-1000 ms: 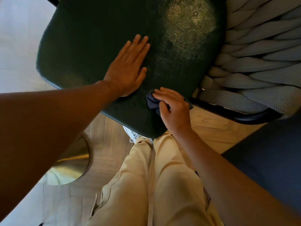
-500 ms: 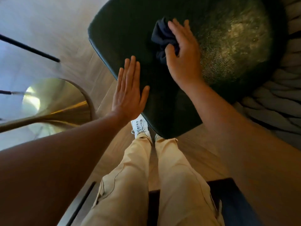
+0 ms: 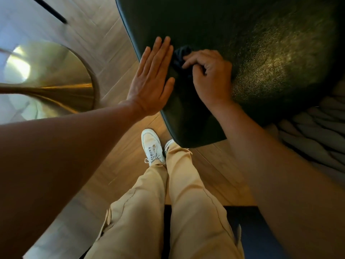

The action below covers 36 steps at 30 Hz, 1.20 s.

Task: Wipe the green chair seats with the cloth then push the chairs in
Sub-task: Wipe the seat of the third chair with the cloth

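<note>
The dark green chair seat [image 3: 242,43] fills the upper right of the head view, its textured surface catching light on the right. My right hand [image 3: 211,77] presses a dark blue cloth [image 3: 181,57] onto the seat near its left edge, fingers curled around it. My left hand [image 3: 151,77] lies flat with fingers straight at that same left edge, just beside the cloth. Most of the cloth is hidden under my right hand.
A brass pedestal table base [image 3: 56,81] stands on the wooden floor [image 3: 115,165] to the left. The chair's grey woven back [image 3: 315,131] is at the right. My legs and a white shoe [image 3: 152,146] stand below the seat; a dark rug [image 3: 257,230] lies behind.
My right hand has drawn the cloth from the middle of the seat toward its left edge, close to my left hand. The view has shifted, so the seat sits further right.
</note>
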Available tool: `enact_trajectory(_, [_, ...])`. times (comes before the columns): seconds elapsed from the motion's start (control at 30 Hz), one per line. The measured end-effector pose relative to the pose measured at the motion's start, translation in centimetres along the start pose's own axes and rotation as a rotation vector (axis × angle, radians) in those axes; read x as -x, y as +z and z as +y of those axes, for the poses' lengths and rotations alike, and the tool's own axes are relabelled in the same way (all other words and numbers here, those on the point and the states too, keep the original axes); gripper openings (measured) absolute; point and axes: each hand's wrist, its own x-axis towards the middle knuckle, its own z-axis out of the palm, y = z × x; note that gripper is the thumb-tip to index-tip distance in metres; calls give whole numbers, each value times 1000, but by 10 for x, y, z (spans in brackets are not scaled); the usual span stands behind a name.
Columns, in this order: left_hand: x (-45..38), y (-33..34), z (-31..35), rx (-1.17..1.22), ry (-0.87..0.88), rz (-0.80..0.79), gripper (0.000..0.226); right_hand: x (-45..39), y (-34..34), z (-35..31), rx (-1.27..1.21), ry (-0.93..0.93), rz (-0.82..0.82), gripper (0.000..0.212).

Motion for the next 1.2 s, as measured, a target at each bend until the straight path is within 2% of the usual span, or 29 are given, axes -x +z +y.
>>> enact_trajectory(0.13, [5, -8, -4, 56, 49, -26, 67, 44, -4, -1, -10, -59, -91, 25])
enact_trajectory(0.3, [34, -12, -2, 78, 44, -50, 67, 90, -12, -12, -53, 0, -207, 26])
enact_trajectory(0.43, [64, -8, 0, 47, -29, -51, 67, 102, -28, -26, -224, 257, -321, 33])
enact_trajectory(0.53, [77, -5, -2, 11, -77, -41, 68, 82, -36, -39, -329, 325, -204, 30])
enact_trajectory(0.63, [85, 0, -4, -20, -98, -41, 71, 42, -30, -50, -346, 231, -6, 26])
enact_trajectory(0.7, [86, 5, -3, -28, -105, -39, 73, 13, -15, -51, -317, 165, 54, 30])
enact_trajectory(0.8, [85, 11, -2, -29, -125, -33, 76, -14, 20, -43, -131, 136, -19, 47])
enact_trajectory(0.9, [84, 16, 0, -40, -143, -30, 76, -13, 44, -31, 65, 25, -32, 45])
enact_trajectory(0.97, [86, 17, 2, -35, -144, -21, 76, -6, 44, -26, 78, -61, -34, 40])
enact_trajectory(1.07, [94, 16, 2, -57, -151, -38, 77, 18, 34, -21, 79, -169, -131, 35])
enact_trajectory(1.2, [117, 13, 4, -92, -119, -115, 78, 62, 17, -8, 72, -217, -232, 30])
